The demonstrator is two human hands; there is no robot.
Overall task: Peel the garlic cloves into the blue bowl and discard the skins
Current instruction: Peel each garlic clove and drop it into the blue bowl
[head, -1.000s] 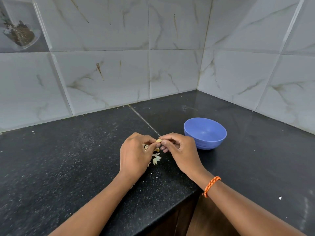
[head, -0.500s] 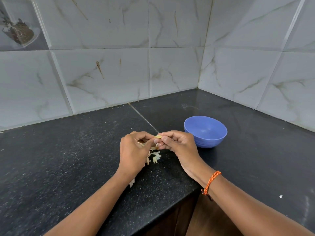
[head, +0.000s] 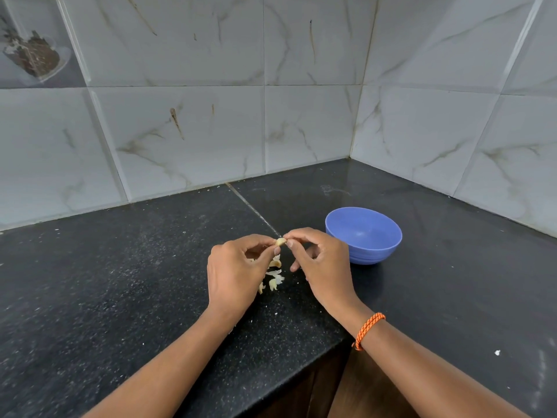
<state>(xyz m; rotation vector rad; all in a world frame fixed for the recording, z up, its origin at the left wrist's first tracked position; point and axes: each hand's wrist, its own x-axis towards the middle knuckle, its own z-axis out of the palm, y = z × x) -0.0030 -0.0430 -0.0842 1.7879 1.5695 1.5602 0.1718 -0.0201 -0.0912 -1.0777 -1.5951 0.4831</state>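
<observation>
Item: garlic clove, pinched between both hands, left hand and right hand, just left of blue bowl.
Skins: loose pile on desk, left of bowl.
Risks I note: clove slipping from fingertips, missing bowl; skin scraps scattering.

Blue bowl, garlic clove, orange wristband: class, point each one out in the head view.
Blue bowl (head: 380, 257): head view, on its outer wall near the front.
Garlic clove (head: 281, 241): head view, on the pale piece pinched between both hands.
Orange wristband (head: 369, 329): head view, on the braid across the right wrist.
</observation>
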